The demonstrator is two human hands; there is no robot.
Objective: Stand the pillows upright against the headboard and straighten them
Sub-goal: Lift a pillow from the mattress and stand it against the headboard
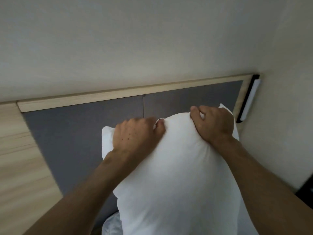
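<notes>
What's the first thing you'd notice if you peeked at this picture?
A big white pillow fills the middle and lower right, held up on end. The left hand and the right hand each have a grip on its top edge. Behind it is a grey padded headboard with a pale wooden frame along the top.

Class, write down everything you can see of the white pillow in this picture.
The pillow is plain white, plump and soft-looking, its cloth creased where it is pinched. It stands on end in front of the grey padded headboard, towards its right end. The left hand and the right hand each grip its top edge. Its bottom runs out of view. Crumpled white bedding lies by its lower left.
</notes>
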